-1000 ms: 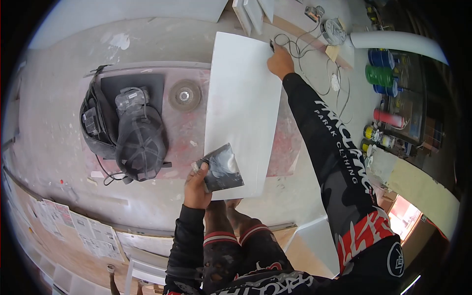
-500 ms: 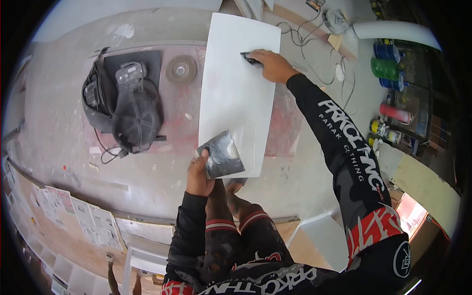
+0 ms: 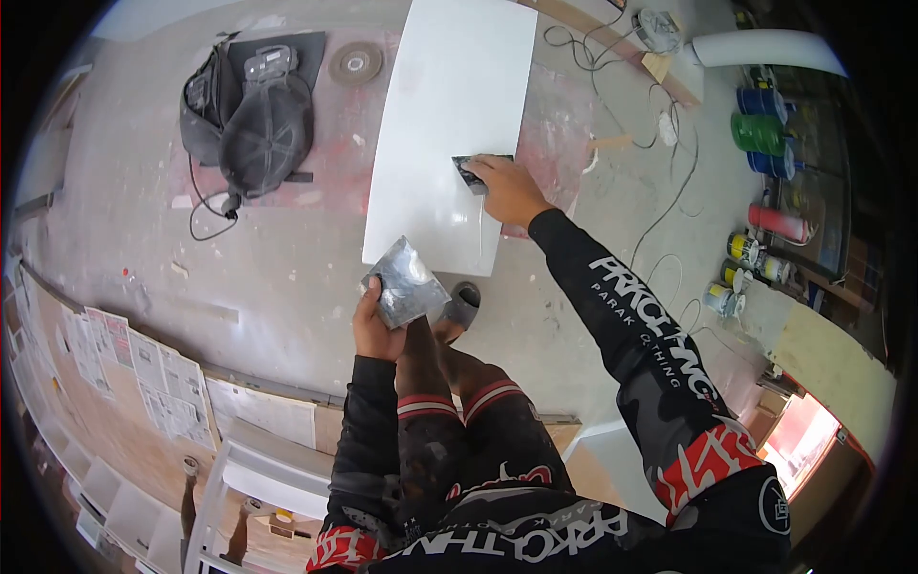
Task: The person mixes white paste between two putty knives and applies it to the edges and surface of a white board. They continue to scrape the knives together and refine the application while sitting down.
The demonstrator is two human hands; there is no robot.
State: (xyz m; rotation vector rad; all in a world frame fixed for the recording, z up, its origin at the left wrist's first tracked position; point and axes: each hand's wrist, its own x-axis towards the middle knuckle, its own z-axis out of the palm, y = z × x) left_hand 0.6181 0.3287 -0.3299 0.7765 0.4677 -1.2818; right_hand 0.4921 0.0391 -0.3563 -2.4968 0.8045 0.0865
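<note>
A long white panel stretches away in front of me. My right hand is closed around a dark flat putty spreader, its blade against the panel near the right edge. A thin raised line runs along the panel's surface below that hand. My left hand grips a square grey metal plate with the thumb on top; a white smear of paste lies on it. The plate is held over the panel's near end.
On the floor to the left lie a black backpack, a dark cap and a round disc. Cables trail along the right, before paint cans and a shelf. Another person's legs show at lower left.
My right hand has drawn the spreader down the panel toward me. The view has shifted, so the panel and floor items sit higher. My left hand still holds the plate.
</note>
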